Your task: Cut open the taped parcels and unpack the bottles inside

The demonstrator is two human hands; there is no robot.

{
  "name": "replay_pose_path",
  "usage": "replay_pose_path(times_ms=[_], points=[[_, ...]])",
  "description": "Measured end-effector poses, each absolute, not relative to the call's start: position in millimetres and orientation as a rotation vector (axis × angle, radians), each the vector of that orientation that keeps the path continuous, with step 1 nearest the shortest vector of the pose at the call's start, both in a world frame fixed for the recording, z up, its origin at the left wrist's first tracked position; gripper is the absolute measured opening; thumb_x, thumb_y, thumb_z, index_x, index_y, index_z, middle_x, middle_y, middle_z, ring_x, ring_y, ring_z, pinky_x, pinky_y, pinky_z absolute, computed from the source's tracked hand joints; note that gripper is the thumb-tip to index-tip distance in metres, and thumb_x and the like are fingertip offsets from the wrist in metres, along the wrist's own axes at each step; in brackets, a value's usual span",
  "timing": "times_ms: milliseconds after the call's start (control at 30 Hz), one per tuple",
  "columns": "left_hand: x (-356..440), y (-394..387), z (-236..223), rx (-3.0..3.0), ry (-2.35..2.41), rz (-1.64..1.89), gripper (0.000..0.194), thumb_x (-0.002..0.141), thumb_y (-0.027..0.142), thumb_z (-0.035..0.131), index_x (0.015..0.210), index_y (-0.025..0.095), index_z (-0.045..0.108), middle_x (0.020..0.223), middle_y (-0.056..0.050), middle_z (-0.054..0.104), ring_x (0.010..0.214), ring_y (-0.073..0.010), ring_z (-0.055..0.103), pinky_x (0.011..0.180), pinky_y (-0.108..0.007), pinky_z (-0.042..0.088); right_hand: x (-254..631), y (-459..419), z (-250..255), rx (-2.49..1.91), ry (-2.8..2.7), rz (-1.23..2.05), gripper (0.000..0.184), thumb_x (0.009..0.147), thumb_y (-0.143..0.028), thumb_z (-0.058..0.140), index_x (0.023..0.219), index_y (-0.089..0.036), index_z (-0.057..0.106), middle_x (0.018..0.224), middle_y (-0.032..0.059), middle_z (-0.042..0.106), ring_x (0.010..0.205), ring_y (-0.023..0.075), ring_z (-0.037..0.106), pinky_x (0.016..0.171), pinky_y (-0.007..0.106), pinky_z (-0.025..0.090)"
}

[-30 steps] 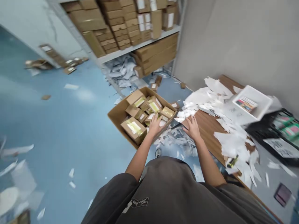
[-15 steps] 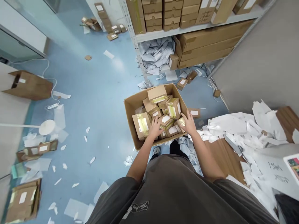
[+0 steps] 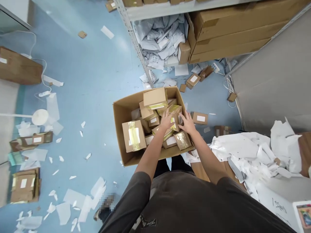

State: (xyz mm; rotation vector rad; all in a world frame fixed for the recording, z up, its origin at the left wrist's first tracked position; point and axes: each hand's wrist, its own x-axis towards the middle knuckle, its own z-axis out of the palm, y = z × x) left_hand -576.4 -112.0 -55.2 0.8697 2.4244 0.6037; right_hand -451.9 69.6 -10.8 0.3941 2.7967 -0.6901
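Note:
A large open carton (image 3: 119, 129) in front of me holds several small cardboard boxes. My left hand (image 3: 166, 121) lies on the left side of a yellow-taped small box (image 3: 175, 113), its fingers stretched out. Against that box's right side is my right hand (image 3: 187, 123), fingers spread, close to the carton's right wall. A bigger flat box (image 3: 155, 97) rests on top at the back. On the left stands a box with a white label (image 3: 127, 136), and a tape-wrapped box (image 3: 182, 140) is at the front right.
A metal shelf rack (image 3: 136, 42) behind the carton bears grey packages (image 3: 160, 35) and long cartons (image 3: 233, 26). Torn white wrapping (image 3: 243, 145) covers the right side. Paper scraps (image 3: 85, 207) and loose boxes (image 3: 200, 118) litter the floor. A pixelated dark shape (image 3: 107, 204) shows at lower left.
My left hand has moved up and right from a lower box to the yellow-taped one. My right hand has left the tape-wrapped box for its right side. The view has shifted.

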Motion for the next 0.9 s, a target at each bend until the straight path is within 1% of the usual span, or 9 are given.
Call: replay_pose_path(times_ms=[167,267,367,467,600,667,733,833,900], points=[[-577.4,-100.2,-85.7,0.843,2.396,0.807,0.058,0.096,0.053,0.075,0.145,0.024,0.065,0.18,-0.01,0.028,0.17,-0.0432,0.008,0.133,-0.069,0.025,-472.0,74.8,-32.6,0.331,2.758,-0.746,0.105,0.086,-0.041,0.082,0.176,-0.032,0.029,0.186,0.0058,-0.005,0.169,0.0474,0.008,0.129,0.071,0.029],[-569.2,-109.6,-88.0,0.854,2.423,0.94,0.033,0.098,0.049,0.073,0.118,0.023,0.072,0.175,-0.011,0.037,0.169,-0.0392,0.015,0.134,-0.068,0.024,-482.6,70.8,-40.5,0.258,2.742,-0.772,0.114,0.079,-0.041,0.088,0.176,-0.036,0.028,0.186,0.0035,-0.008,0.169,0.0471,-0.001,0.131,0.072,0.022],[-560.4,-121.5,-84.1,0.84,2.446,1.038,0.023,0.094,0.041,0.077,0.108,0.024,0.071,0.169,-0.012,0.044,0.165,-0.0382,0.027,0.134,-0.066,0.026,-492.6,68.1,-43.8,0.225,2.705,-0.799,0.126,0.073,-0.04,0.093,0.177,-0.038,0.022,0.185,0.0022,-0.018,0.169,0.0496,-0.007,0.13,0.074,0.019],[-554.7,-139.8,-79.9,0.793,2.462,1.109,0.04,0.085,0.037,0.086,0.119,0.024,0.069,0.166,-0.013,0.045,0.16,-0.0383,0.035,0.132,-0.061,0.033,-501.4,71.5,-42.6,0.201,2.643,-0.853,0.138,0.068,-0.043,0.097,0.178,-0.041,0.013,0.182,0.0004,-0.027,0.168,0.0506,-0.006,0.13,0.072,0.022],[-555.3,-182.5,-81.2,0.767,2.406,1.102,0.092,0.075,0.041,0.092,0.155,0.023,0.05,0.175,-0.018,0.029,0.162,-0.0419,0.03,0.131,-0.059,0.033,-509.7,82.4,-42.0,0.162,2.536,-0.995,0.151,0.064,-0.047,0.1,0.178,-0.041,0.001,0.181,0.0011,-0.029,0.169,0.0468,0.008,0.132,0.059,0.029],[-553.1,-209.4,-87.3,0.762,2.335,1.012,0.12,0.067,0.041,0.096,0.168,0.023,0.033,0.179,-0.02,0.021,0.164,-0.0463,0.025,0.13,-0.062,0.03,-512.5,84.7,-46.6,0.148,2.475,-1.066,0.155,0.065,-0.048,0.099,0.178,-0.039,-0.006,0.183,0.0047,-0.024,0.17,0.0431,0.013,0.133,0.054,0.029],[-544.2,-234.7,-97.1,0.714,2.266,0.931,0.141,0.063,0.039,0.097,0.175,0.022,0.015,0.178,-0.023,0.024,0.163,-0.0486,0.026,0.13,-0.065,0.029,-515.1,80.4,-54.7,0.094,2.385,-1.091,0.158,0.064,-0.049,0.099,0.178,-0.033,-0.009,0.185,0.0104,-0.012,0.17,0.0403,0.013,0.134,0.051,0.025],[-520.5,-260.2,-114.6,0.543,2.238,0.981,0.153,0.064,0.039,0.096,0.176,0.023,-0.007,0.175,-0.024,0.032,0.159,-0.0469,0.036,0.127,-0.064,0.033,-518.9,60.8,-67.7,-0.039,2.261,-0.964,0.154,0.064,-0.045,0.099,0.179,-0.03,-0.001,0.185,0.0159,0.005,0.17,0.0401,0.008,0.135,0.054,0.016],[-505.2,-266.4,-123.8,0.464,2.249,1.089,0.152,0.067,0.042,0.094,0.176,0.023,-0.011,0.176,-0.024,0.031,0.157,-0.0453,0.04,0.126,-0.062,0.036,-520.4,45.3,-72.6,-0.071,2.267,-0.817,0.145,0.066,-0.037,0.098,0.179,-0.033,0.008,0.184,0.0162,0.01,0.17,0.0423,0.007,0.134,0.06,0.011]])
